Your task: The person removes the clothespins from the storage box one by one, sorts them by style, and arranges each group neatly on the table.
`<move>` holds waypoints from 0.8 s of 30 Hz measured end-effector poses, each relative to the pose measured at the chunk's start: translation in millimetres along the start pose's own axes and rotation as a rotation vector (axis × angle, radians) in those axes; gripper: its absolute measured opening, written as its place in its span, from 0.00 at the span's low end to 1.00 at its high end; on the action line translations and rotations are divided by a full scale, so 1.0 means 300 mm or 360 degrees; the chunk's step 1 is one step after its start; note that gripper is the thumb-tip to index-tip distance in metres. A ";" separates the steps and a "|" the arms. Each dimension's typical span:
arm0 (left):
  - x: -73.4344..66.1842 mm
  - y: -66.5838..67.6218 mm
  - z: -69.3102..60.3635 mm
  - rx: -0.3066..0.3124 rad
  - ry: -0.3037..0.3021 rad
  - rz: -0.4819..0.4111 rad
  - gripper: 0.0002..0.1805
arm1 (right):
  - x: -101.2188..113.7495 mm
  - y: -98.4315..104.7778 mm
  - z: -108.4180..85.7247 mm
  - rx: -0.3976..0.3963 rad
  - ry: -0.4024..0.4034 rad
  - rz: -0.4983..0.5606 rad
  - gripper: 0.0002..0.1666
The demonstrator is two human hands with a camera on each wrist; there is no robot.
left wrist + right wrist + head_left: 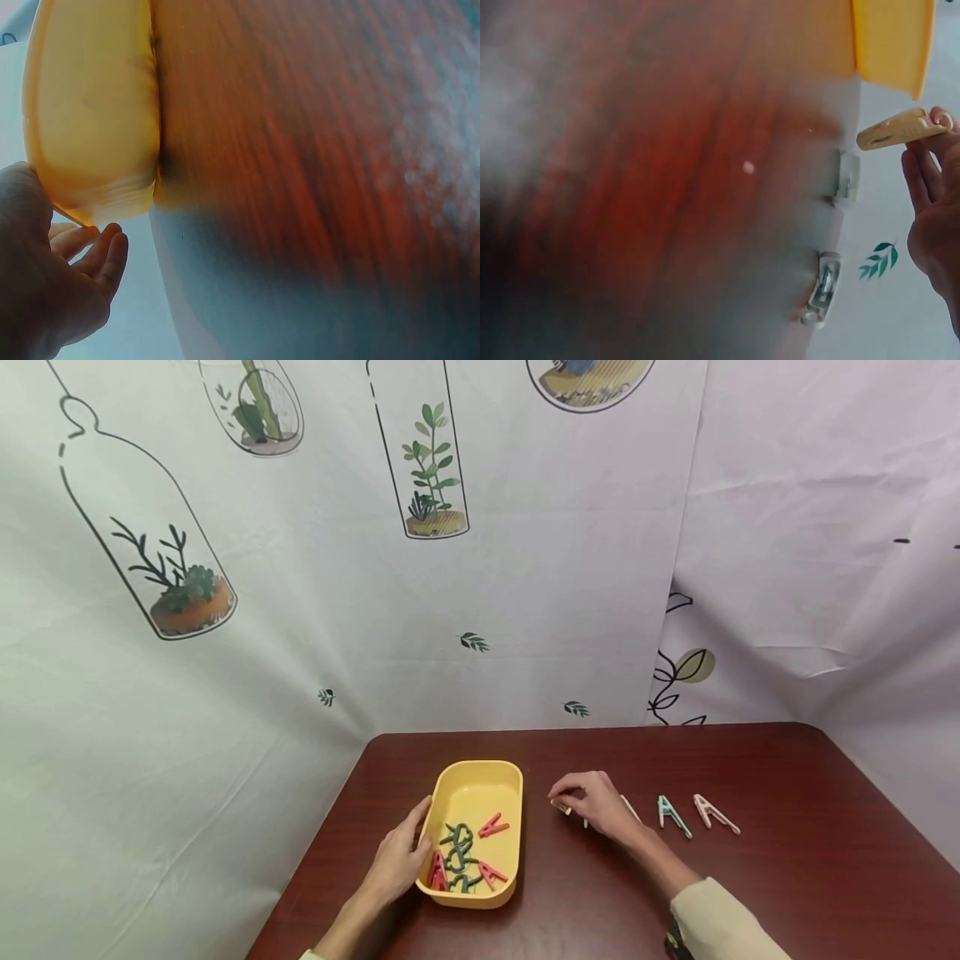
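Observation:
My left hand [396,858] holds the left rim of a yellow plastic tray [480,770], thumb over the edge and fingers outside. Inside the tray lie several dark green clothespins [459,862] and pinkish-red clothespins [438,870], toward its near end. To the right of the tray, my right hand [597,802] pinches a pale yellow clothespin [901,130] between thumb and fingers, just above the table. A whitish clothespin [631,808] lies partly hidden by that hand. Farther right are a mint green clothespin [680,823] and a pale pink clothespin [722,818].
Everything rests on a dark red-brown wooden table [600,910]. A white cloth with plant drawings [540,610] hangs behind its back edge and along the sides. Something dark shows at the right sleeve's cuff [712,902].

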State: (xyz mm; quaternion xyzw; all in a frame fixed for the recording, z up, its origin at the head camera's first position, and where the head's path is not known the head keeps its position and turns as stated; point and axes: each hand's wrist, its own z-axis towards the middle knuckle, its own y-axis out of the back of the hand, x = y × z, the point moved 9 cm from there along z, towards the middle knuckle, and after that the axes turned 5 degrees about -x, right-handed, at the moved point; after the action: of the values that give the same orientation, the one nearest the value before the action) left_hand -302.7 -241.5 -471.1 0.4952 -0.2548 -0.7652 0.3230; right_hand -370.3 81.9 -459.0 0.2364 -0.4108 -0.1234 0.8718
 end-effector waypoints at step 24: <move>-0.002 -0.001 0.003 0.0003 0.0026 0.0017 0.33 | -0.069 -0.026 -0.050 -0.0233 -0.0711 0.0909 0.22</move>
State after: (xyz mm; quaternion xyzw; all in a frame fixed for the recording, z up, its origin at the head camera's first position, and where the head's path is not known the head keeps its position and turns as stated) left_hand -303.4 -240.9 -470.6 0.5003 -0.2555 -0.7591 0.3288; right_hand -372.1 88.3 -484.9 0.0167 -0.6305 0.0472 0.7746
